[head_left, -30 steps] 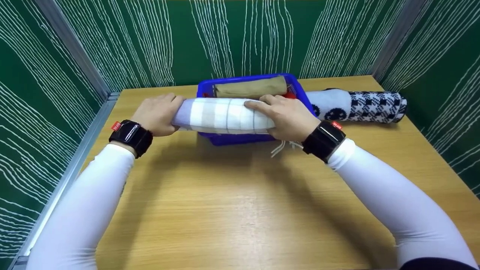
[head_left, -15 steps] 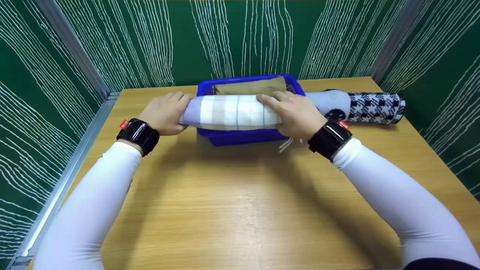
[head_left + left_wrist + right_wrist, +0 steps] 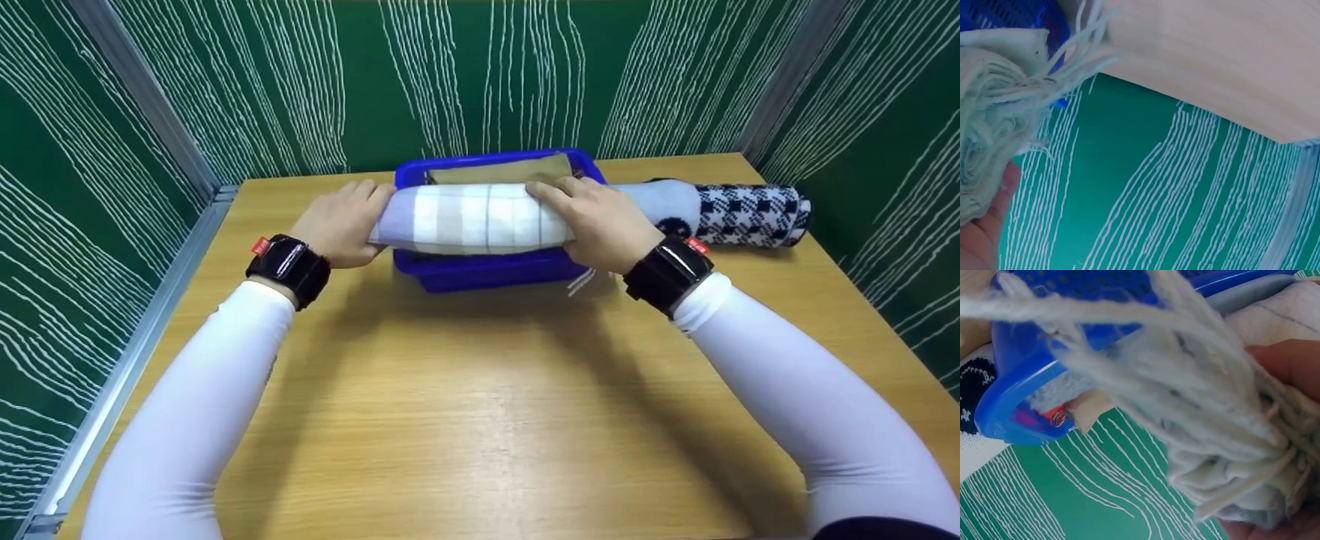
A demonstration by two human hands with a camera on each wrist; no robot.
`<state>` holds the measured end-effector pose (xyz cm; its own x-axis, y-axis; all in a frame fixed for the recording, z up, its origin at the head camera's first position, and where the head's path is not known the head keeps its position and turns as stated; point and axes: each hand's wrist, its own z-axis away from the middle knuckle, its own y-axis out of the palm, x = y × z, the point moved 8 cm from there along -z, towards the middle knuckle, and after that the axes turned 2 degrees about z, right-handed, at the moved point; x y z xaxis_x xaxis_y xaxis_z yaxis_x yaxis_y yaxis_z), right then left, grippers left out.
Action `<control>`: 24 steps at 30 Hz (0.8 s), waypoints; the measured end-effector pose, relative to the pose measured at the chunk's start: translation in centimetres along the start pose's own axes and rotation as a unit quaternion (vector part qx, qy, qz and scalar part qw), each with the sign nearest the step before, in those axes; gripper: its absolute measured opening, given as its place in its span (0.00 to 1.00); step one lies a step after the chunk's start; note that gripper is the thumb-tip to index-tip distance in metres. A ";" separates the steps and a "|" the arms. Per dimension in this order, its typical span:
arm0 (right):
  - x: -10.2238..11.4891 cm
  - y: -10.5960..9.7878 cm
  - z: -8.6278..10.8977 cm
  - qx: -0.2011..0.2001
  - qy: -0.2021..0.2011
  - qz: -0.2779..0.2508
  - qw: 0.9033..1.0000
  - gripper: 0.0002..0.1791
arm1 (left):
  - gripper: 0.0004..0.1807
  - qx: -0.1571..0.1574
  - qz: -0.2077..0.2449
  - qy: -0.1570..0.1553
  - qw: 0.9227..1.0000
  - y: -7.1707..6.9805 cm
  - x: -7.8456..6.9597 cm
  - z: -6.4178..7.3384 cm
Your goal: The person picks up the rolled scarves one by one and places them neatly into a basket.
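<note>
Between my two hands I hold a rolled plaid scarf [image 3: 480, 217], lilac at its left end and white, beige and grey along the rest. My left hand [image 3: 343, 223] grips the lilac end and my right hand [image 3: 607, 221] grips the other, fingers on top. The roll overlaps the blue basket [image 3: 480, 281] in the head view. Pale fringe [image 3: 1185, 394] spills from the scarf's end in the right wrist view. Strands also hang off the scarf [image 3: 994, 124] in the left wrist view. A khaki rolled cloth [image 3: 502, 171] lies inside the basket, partly hidden.
Right of the basket, a rolled light-grey knit with a black-and-white check end [image 3: 742, 215] lies on the wooden table [image 3: 480, 405]. Something red [image 3: 1058, 415] shows in the basket in the right wrist view. Green walls [image 3: 517, 75] with white lines enclose the back and sides.
Both hands have carried the rolled scarf to the right and slightly away from me, farther over the basket. The basket and the checked roll look unmoved.
</note>
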<state>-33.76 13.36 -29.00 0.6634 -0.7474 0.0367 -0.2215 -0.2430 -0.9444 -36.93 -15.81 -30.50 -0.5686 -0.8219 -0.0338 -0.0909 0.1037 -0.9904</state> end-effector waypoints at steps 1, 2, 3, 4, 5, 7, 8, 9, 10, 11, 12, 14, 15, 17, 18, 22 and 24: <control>-0.1 0.0 0.0 0.000 0.001 -0.001 1.000 0.52 | 0.37 -0.002 0.000 0.001 1.000 0.0 -0.1 -0.1; -0.2 0.0 0.0 0.000 0.001 -0.002 1.000 0.52 | 0.37 -0.004 0.001 0.001 1.000 0.0 -0.2 -0.1; -0.3 0.0 0.0 0.000 0.002 -0.004 1.000 0.52 | 0.37 -0.005 0.001 0.002 1.000 0.0 -0.2 -0.2; -0.4 -0.1 0.0 -0.001 0.003 -0.005 1.000 0.52 | 0.37 -0.006 0.000 0.002 1.000 -0.1 -0.3 -0.3; -0.5 -0.1 0.0 -0.001 0.003 -0.005 1.000 0.52 | 0.37 -0.006 0.000 0.003 1.000 -0.1 -0.4 -0.3; -0.8 -0.1 0.0 -0.002 0.005 -0.006 1.000 0.52 | 0.38 -0.006 -0.003 0.005 1.000 0.0 -0.6 -0.5; -0.9 -0.2 0.0 -0.002 0.007 -0.006 1.000 0.52 | 0.39 -0.006 -0.004 0.006 1.000 -0.1 -0.7 -0.6; -1.1 -0.2 0.0 -0.002 0.009 -0.005 1.000 0.52 | 0.39 -0.006 -0.006 0.008 1.000 -0.1 -0.7 -0.7; -1.2 -0.2 0.1 -0.002 0.010 -0.004 1.000 0.52 | 0.39 -0.006 -0.008 0.009 1.000 0.0 -0.8 -0.8; -1.4 -0.2 0.1 -0.002 0.012 0.001 1.000 0.51 | 0.40 -0.006 -0.011 0.010 1.000 0.0 -0.9 -0.9; -1.5 -0.2 0.1 -0.002 0.013 0.004 1.000 0.51 | 0.40 -0.006 -0.013 0.010 1.000 0.0 -0.9 -1.0; -1.8 -0.2 0.1 0.000 0.016 0.009 1.000 0.51 | 0.40 -0.005 -0.016 0.010 1.000 0.0 -1.0 -1.1; -1.9 -0.2 0.1 0.001 0.017 0.011 1.000 0.51 | 0.40 -0.004 -0.016 0.010 1.000 0.1 -1.0 -1.2; -2.1 -0.2 0.1 0.003 0.019 0.016 1.000 0.50 | 0.41 -0.001 -0.015 0.007 1.000 0.2 -1.0 -1.4; -2.2 -0.2 0.0 0.004 0.021 0.016 1.000 0.50 | 0.41 0.000 -0.013 0.006 1.000 0.3 -1.0 -1.5; -2.6 -0.2 -0.1 0.006 0.029 0.023 0.999 0.50 | 0.43 0.008 -0.003 -0.003 1.000 0.6 -1.0 -1.8; -2.9 -0.3 -0.1 0.006 0.033 0.026 0.999 0.49 | 0.44 0.011 0.000 -0.006 1.000 0.7 -1.1 -2.0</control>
<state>-35.71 15.52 -28.81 0.6023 -0.7982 0.0086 -0.2456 -0.1956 -0.9494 -38.01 -13.71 -30.88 -0.5580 -0.8291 -0.0352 -0.0726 0.0911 -0.9932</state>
